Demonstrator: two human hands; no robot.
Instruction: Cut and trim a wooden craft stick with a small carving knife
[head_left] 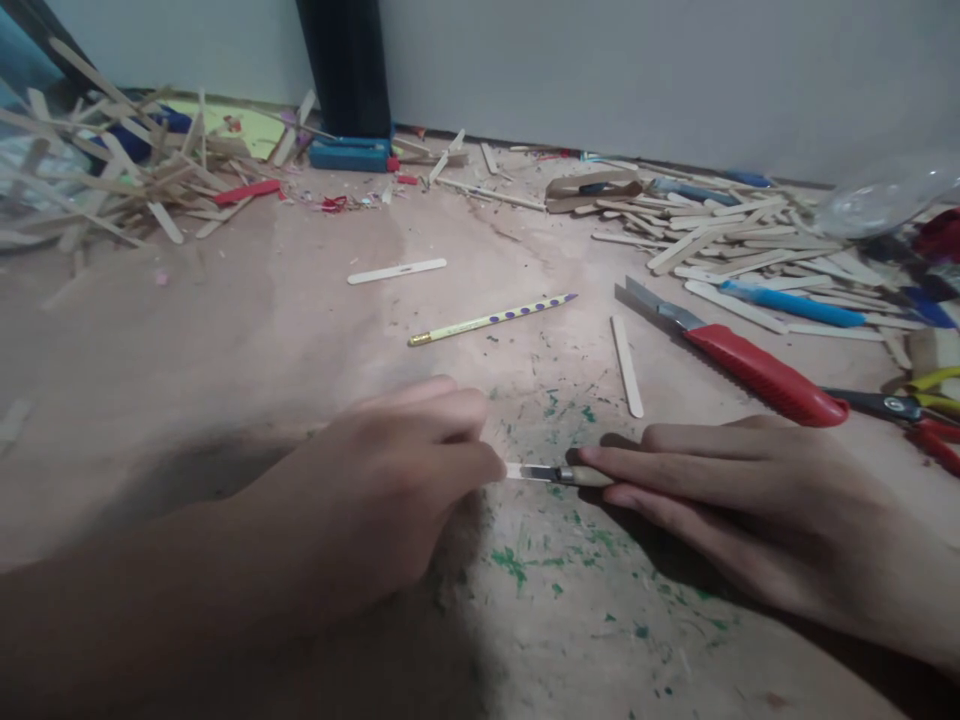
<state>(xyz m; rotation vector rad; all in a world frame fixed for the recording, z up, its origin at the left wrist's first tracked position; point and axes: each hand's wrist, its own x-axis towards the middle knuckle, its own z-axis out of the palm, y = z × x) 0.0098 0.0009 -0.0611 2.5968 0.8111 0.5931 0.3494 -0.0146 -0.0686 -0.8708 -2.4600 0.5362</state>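
Observation:
Closed in a pinch, my left hand [420, 470] grips a pale craft stick [514, 470]; only a short end shows beyond the thumb. My right hand [750, 490] is closed on a small craft knife [592, 478] with a wooden handle and metal collar. Its short blade points left and lies against or just over the stick's end; which of the two I cannot tell. Beyond the hands lies a yellow pencil with purple dots [491, 321]. One loose craft stick [627, 366] sits above my right hand, and another stick [397, 271] rests farther back.
A red-handled utility knife [765, 375] and scissors [892, 404] lie at right. Behind them is a pile of craft sticks [750, 240] with a blue pen [793, 303]. Another stick heap [135, 190] stands back left. A dark post in a blue base [349, 153] is near the wall.

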